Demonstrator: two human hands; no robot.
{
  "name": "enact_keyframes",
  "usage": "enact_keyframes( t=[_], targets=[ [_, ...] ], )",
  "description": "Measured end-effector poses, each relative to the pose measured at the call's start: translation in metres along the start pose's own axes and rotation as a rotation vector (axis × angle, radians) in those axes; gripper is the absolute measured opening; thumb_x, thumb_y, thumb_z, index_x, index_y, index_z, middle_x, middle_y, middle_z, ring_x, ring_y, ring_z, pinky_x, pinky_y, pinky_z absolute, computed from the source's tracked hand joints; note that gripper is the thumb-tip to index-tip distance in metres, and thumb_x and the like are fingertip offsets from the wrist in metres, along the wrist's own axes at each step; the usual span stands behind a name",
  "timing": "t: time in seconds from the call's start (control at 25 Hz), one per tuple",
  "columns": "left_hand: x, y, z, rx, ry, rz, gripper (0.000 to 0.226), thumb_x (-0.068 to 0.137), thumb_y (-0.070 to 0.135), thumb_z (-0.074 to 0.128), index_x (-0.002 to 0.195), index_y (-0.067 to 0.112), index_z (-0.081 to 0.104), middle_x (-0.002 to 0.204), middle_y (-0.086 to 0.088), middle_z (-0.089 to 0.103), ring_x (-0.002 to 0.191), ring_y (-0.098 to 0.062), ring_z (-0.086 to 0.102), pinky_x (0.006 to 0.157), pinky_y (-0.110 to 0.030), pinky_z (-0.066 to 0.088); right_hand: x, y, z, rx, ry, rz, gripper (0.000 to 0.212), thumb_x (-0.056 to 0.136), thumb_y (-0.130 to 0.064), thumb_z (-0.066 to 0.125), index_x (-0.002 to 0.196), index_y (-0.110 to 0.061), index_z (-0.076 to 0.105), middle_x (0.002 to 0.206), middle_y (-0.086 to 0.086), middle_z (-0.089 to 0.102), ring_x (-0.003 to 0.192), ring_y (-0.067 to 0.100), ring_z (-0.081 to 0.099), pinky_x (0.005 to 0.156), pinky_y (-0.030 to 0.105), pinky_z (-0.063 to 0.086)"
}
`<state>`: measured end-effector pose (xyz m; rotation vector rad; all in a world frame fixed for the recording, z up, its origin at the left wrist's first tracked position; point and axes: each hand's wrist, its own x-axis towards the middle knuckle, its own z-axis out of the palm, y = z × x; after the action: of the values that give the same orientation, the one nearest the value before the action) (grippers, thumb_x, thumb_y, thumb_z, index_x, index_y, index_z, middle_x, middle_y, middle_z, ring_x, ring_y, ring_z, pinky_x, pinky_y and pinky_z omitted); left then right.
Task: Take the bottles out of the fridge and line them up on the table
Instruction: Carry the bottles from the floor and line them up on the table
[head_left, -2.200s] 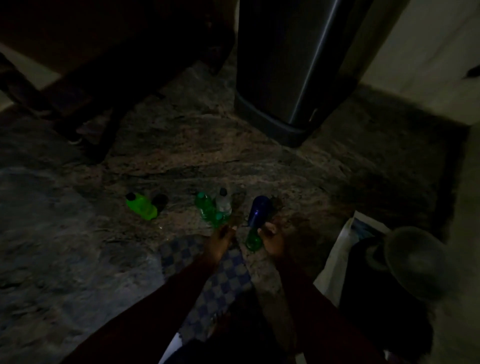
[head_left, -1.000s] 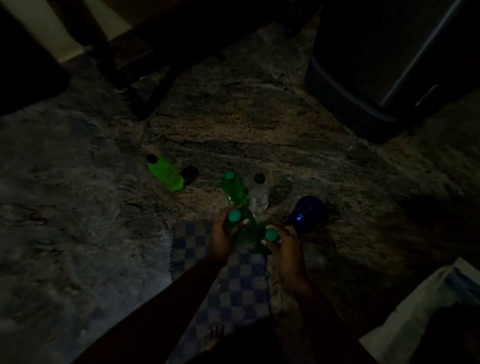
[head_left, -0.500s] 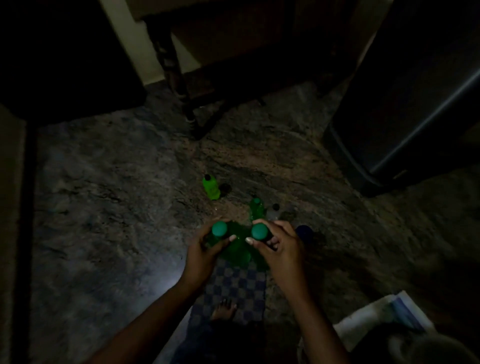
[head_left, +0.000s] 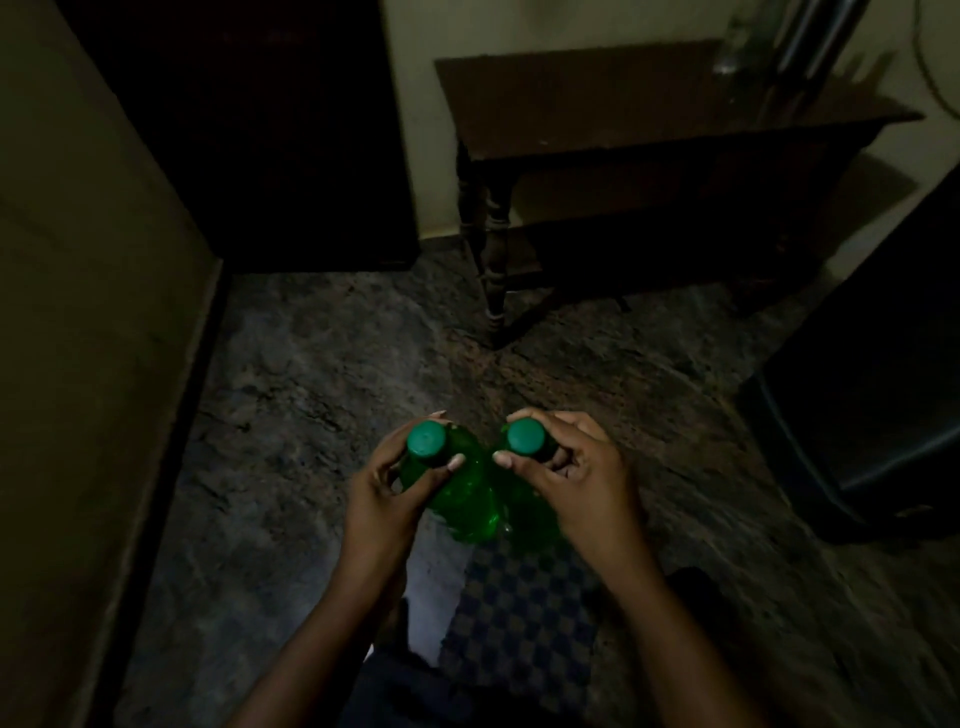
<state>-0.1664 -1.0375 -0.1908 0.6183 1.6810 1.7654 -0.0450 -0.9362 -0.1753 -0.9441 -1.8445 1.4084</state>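
Note:
The room is dim. My left hand (head_left: 382, 493) grips the neck of a green bottle (head_left: 462, 496) just under its green cap. My right hand (head_left: 582, 478) grips the neck of a second green bottle (head_left: 535, 527), also green-capped. Both bottles hang upright, side by side and touching, above the stone floor. A dark wooden table (head_left: 623, 98) stands ahead against the wall, well beyond the bottles. The other bottles are out of view.
A clear bottle or glass (head_left: 735, 41) stands at the table's far right. The dark fridge body (head_left: 883, 389) fills the right side. A wall (head_left: 78, 312) and dark doorway lie left. A checked mat (head_left: 519, 618) lies on the floor below my hands.
Both hands took a green bottle each by the neck and lifted them off the floor. The view has tilted up; the table has come into sight and the floor bottles have dropped out.

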Motion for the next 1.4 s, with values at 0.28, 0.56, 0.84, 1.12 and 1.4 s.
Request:
enact_keyframes(
  t=[0.28,0.56,0.84,1.12,1.4],
  targets=[
    [0.128,0.036,-0.108,-0.033,0.017,0.053,0.036,0.062,0.003,0.073,0.093,0.021,0.07,0.093,0.003,0.074,0.09,-0.008,0.068,0.07,-0.015,0.053,0.111,-0.029,0.121,-0.035,-0.047,-0.003,0.036,0.067,-0.015,0.079,0.101,-0.022,0.068,0.101,0.012,0.06,0.082,0.024,0.058,0.067,0.009,0.043],
    [0.271,0.074,-0.158,-0.021,-0.156,0.085,0.033,0.068,-0.001,0.07,0.096,0.016,0.068,0.087,0.01,0.076,0.085,-0.002,0.068,0.068,-0.013,0.052,0.226,-0.062,0.188,-0.051,-0.005,-0.019,0.03,0.07,-0.017,0.077,0.094,-0.03,0.064,0.081,-0.007,0.049,0.058,0.001,0.049,0.055,0.01,0.042],
    [0.426,0.101,-0.097,-0.039,-0.301,0.092,0.038,0.057,0.012,0.073,0.095,0.014,0.07,0.088,0.003,0.075,0.086,-0.011,0.069,0.069,-0.019,0.055,0.37,-0.063,0.161,-0.045,0.17,-0.049,0.03,0.073,-0.019,0.075,0.097,-0.032,0.063,0.078,-0.004,0.051,0.047,-0.005,0.049,0.052,0.014,0.044],
    [0.58,0.143,0.027,-0.065,-0.468,0.105,0.039,0.059,0.011,0.073,0.097,0.012,0.07,0.091,0.001,0.075,0.087,-0.013,0.069,0.074,-0.024,0.058,0.52,-0.079,0.073,-0.072,0.323,-0.05,0.024,0.073,-0.025,0.075,0.092,-0.036,0.066,0.069,-0.006,0.05,0.047,-0.002,0.049,0.056,0.017,0.043],
    [0.701,0.178,0.156,-0.067,-0.621,0.121,0.031,0.072,0.002,0.068,0.101,0.013,0.068,0.094,0.0,0.073,0.084,-0.01,0.069,0.072,-0.021,0.058,0.646,-0.085,-0.024,-0.124,0.467,-0.091,0.033,0.074,-0.025,0.074,0.106,-0.025,0.067,0.07,-0.011,0.052,0.05,-0.007,0.051,0.053,0.009,0.043]
  ],
)
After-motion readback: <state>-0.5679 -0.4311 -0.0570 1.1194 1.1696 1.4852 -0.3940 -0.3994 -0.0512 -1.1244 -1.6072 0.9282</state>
